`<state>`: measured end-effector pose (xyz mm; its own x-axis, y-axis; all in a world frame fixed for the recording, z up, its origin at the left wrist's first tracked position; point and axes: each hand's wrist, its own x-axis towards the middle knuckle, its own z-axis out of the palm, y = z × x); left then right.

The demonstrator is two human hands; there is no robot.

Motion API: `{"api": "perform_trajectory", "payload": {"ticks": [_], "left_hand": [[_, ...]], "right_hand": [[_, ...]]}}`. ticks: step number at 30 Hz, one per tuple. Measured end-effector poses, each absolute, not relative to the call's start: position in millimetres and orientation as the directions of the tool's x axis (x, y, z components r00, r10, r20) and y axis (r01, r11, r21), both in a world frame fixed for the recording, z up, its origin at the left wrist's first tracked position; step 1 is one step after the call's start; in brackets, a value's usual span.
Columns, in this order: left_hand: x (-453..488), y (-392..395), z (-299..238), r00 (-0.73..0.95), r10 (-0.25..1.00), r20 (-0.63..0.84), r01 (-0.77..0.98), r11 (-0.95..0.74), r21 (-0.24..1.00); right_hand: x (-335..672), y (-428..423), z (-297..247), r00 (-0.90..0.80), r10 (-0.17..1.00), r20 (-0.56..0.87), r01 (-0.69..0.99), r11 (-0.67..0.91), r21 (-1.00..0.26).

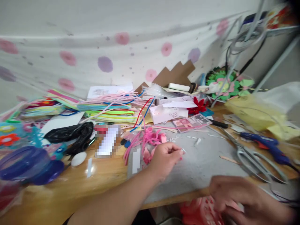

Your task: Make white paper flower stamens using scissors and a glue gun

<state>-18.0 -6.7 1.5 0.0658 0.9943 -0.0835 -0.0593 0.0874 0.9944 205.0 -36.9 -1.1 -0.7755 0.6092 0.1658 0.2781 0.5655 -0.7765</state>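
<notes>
My left hand (165, 159) is over the grey mat (206, 165), thumb and fingertips pinched together. A small white piece (183, 150) shows at the fingertips; its kind is too small to make out. Right beside this hand lie pink pipe cleaners (150, 137) and pink curled petals. Past the table's front edge, my right hand (236, 193) is bent downward above a red openwork plastic basket (199, 211). It is smeared by motion, and what its fingers hold, if anything, cannot be made out.
Large scissors (252, 159) and a blue glue gun (267, 143) lie at the right. Bundles of coloured strips (110, 112) are piled along the back. At the left are a purple visor (30, 165) and a black plastic bag (70, 134).
</notes>
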Motion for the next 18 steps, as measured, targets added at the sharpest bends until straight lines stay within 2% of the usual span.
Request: {"api": "perform_trajectory", "payload": {"ticks": [4, 10, 13, 18], "left_hand": [[-19, -6, 3, 0.076, 0.996, -0.057, -0.028, 0.059, 0.998], [-18, -11, 5, 0.098, 0.994, -0.041, 0.018, 0.04, 0.999], [-17, -11, 5, 0.105, 0.994, -0.042, 0.036, 0.038, 0.999], [-17, -9, 3, 0.112, 0.992, -0.052, 0.041, 0.048, 0.998]], "right_hand": [[200, -25, 26, -0.733, 0.657, 0.179, 0.376, 0.61, -0.698], [196, -20, 30, -0.754, 0.648, 0.111, 0.409, 0.595, -0.692], [198, -21, 26, -0.766, 0.636, 0.089, 0.389, 0.57, -0.724], [199, -23, 22, -0.816, 0.56, 0.141, 0.267, 0.582, -0.769]]}}
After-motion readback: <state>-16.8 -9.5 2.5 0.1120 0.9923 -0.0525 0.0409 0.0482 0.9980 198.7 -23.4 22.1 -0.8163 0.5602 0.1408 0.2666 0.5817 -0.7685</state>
